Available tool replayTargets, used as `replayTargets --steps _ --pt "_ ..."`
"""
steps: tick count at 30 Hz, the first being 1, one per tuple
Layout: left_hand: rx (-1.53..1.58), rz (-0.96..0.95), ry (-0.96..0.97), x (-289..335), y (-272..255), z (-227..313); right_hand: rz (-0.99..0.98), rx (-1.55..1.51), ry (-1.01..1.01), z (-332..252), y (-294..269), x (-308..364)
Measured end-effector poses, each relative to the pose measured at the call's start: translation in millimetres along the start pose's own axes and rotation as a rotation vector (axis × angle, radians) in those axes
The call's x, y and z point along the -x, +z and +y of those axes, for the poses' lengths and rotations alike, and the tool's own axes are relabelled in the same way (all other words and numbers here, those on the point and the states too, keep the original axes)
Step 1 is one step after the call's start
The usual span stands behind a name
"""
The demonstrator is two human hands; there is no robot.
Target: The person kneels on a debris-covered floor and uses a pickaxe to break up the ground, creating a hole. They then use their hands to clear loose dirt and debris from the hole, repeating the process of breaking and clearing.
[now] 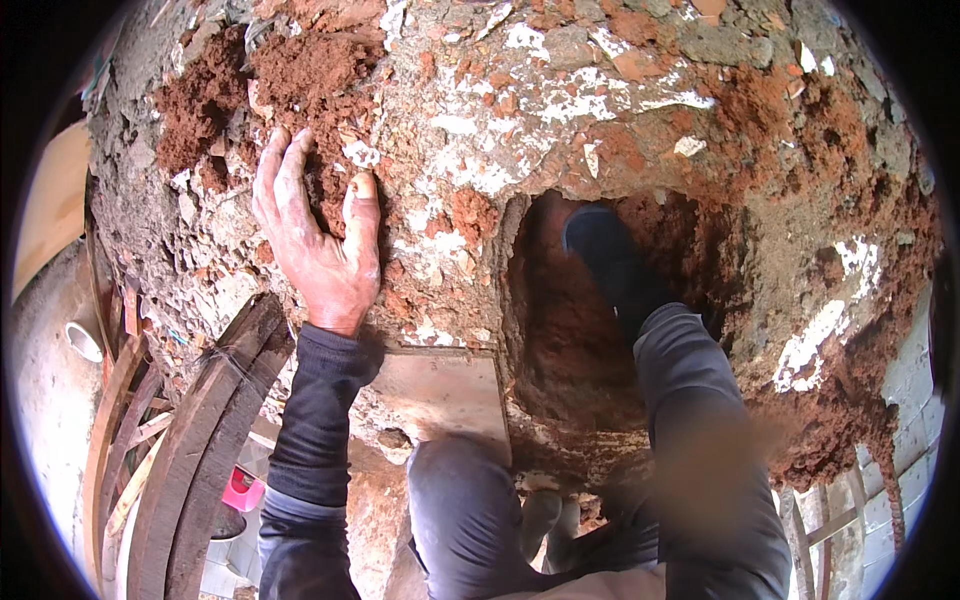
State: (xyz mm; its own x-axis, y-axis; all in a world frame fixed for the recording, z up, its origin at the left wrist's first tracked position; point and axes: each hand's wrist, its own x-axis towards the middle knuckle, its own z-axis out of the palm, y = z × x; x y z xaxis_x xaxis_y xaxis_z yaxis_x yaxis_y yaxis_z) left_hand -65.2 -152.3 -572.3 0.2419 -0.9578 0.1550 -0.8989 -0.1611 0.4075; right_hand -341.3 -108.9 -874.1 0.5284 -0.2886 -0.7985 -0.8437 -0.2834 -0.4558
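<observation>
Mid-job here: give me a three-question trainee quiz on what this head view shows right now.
1. True or false: the left hand lies flat, fingers spread, on the crumbling rubble surface.
2. What sits inside the dark hole? A) a dark shoe on the person's leg B) a bucket C) a hammer
3. Fill in: the right hand is ____ in this view.

Key: 1 true; 2 A; 3 not visible. The hand holds nothing; its palm presses on red earth and broken plaster. Curved wooden strips lie lower left.
</observation>
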Motion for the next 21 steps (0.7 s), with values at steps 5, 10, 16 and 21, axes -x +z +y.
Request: replayTargets --steps 5,10,16,21 --pt "-0.020 0.001 0.020 -1 1 1 -0.044 -0.019 -0.009 23 -4 -38" --pt "0.002 0.015 0.014 0 1 -2 -0.153 -0.032 -0.048 33 1 -53" --pt "-0.027 -0.037 -0.010 3 -4 2 -0.133 -0.045 -0.049 14 35 7" --pt "0.024 0.011 0.011 -2 0 0 -0.135 -0.067 -0.046 13 39 0"
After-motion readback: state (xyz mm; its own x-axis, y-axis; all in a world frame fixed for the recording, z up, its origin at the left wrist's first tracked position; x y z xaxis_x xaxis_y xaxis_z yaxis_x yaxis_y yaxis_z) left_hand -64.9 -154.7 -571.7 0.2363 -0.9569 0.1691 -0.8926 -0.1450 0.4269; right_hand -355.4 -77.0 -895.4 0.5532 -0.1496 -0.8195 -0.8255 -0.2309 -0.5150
